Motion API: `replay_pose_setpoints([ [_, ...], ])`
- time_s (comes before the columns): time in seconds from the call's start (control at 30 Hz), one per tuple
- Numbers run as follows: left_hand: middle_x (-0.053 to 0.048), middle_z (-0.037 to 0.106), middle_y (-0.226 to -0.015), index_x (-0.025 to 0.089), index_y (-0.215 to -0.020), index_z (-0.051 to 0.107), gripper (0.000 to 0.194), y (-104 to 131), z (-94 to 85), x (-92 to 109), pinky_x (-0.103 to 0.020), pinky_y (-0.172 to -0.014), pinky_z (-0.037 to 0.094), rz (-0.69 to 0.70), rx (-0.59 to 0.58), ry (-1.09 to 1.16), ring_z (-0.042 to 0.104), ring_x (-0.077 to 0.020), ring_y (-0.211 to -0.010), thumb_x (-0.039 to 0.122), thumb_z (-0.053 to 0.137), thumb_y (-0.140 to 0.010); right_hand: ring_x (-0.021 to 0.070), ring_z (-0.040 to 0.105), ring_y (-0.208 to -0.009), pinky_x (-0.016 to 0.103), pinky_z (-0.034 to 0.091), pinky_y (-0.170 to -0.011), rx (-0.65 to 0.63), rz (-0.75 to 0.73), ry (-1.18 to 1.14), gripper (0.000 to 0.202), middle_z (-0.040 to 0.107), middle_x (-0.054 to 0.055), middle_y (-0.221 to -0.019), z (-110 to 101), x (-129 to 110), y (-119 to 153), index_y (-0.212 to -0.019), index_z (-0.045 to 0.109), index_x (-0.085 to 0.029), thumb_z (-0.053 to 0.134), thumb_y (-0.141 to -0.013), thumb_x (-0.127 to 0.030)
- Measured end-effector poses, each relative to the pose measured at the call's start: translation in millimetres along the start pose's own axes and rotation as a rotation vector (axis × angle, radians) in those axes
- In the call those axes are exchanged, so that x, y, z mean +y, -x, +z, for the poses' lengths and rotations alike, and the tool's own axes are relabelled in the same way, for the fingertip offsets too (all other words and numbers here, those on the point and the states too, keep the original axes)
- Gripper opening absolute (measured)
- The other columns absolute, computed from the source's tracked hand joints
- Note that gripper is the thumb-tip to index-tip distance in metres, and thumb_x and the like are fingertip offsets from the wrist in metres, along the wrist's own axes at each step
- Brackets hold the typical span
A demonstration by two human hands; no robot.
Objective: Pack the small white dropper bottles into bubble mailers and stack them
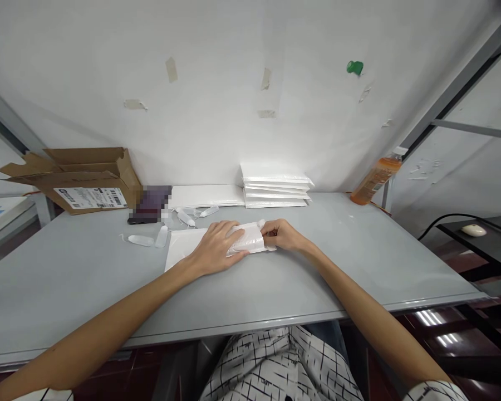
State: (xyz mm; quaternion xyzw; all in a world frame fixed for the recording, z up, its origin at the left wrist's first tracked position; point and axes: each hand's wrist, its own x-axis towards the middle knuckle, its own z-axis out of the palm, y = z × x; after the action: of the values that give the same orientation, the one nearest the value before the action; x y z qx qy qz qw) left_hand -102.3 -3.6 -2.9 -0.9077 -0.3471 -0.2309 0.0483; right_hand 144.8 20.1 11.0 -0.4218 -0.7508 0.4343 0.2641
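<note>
Behind everything rose a white wall (217, 44), and below it a grey table (296, 289) reached across most of the view. At its near edge sat the person, in a white shirt (271, 367) with dark crossed lines. On the table's far left stood an open cardboard box (89, 192), a printed label on its side. Right of the centre, close to the wall, rose a stack of white envelopes (275, 192); a low, flat white pile (206, 196) lay just left of it.

Nearer the person, about the middle of the table, was a white padded envelope (250, 240), lying flat and running under the left hand (219, 248). That hand rested on top of it, palm down, with its fingers spread wide. The right hand (281, 235) was at the envelope's right end, fingers bent and drawn close together; whether they pinched the edge or reached inside could not be told.

A bottle of orange liquid (376, 178) stood at the table's far right. Beside the box was a dark item (152, 205), blurred out. Small white tubes (141, 240) lay scattered between it and the envelope. Smallest was a green piece (354, 67) stuck high on the wall.
</note>
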Motion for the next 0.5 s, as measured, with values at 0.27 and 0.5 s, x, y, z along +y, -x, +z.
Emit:
replay_pose_setpoints([
  [0.27, -0.016, 0.059, -0.124, 0.015, -0.116, 0.061, 0.039, -0.7, 0.4, 2.2, -0.045, -0.09, 0.044, 0.013, -0.001, 0.019, 0.053, -0.0298, -0.11, 0.046, 0.052, -0.093, 0.0102, 0.046, -0.056, 0.023, 0.033, -0.052, 0.013, 0.012, 0.06, 0.023, 0.062, 0.001, -0.065, 4.6, -1.5, -0.3, -0.08, 0.077, -0.015, 0.061, -0.071, -0.028],
  [0.5, -0.015, 0.059, -0.124, 0.016, -0.116, 0.06, 0.038, -0.7, 0.0, 2.9, -0.045, -0.09, 0.043, 0.004, -0.01, 0.043, 0.053, -0.0292, -0.11, 0.045, 0.052, -0.093, 0.0102, 0.046, -0.057, 0.023, 0.034, -0.053, 0.016, 0.013, 0.08, 0.025, 0.062, 0.001, -0.065, 5.0, -1.1, 0.0, -0.083, 0.078, -0.015, 0.061, -0.073, -0.028],
])
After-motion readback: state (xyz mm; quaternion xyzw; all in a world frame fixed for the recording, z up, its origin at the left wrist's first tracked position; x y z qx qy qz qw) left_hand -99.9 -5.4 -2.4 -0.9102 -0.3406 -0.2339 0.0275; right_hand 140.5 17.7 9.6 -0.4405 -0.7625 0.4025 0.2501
